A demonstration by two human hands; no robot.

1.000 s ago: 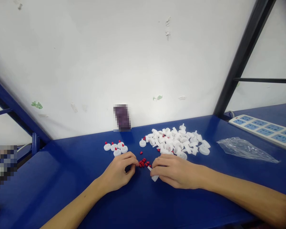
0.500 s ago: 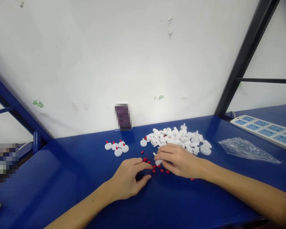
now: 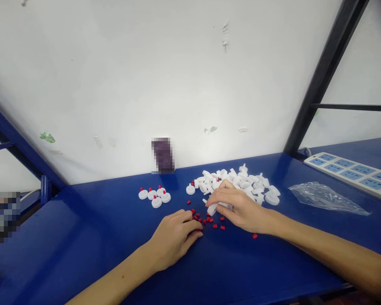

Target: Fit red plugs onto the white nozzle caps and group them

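My right hand (image 3: 238, 205) rests at the near edge of a heap of white plastic caps (image 3: 241, 184), its fingers closed on one white cap (image 3: 212, 209). My left hand (image 3: 174, 237) lies on the blue table (image 3: 98, 237) with its fingertips curled down among several small red plugs (image 3: 206, 220) scattered between the two hands. I cannot make out whether it pinches one. One red plug (image 3: 254, 236) lies apart near my right wrist. Several white caps with red plugs fitted (image 3: 155, 196) stand in a cluster to the left.
A crumpled clear plastic bag (image 3: 324, 197) lies at the right, with a white and blue power strip (image 3: 352, 171) behind it. A black slanted frame post (image 3: 317, 84) rises at the right. A white wall backs the table. A blurred dark object (image 3: 162, 156) stands against it.
My right hand moved from the near table up to the heap's edge with a white cap. The red plugs spread out from a tight pile. My left hand shifted right toward them.
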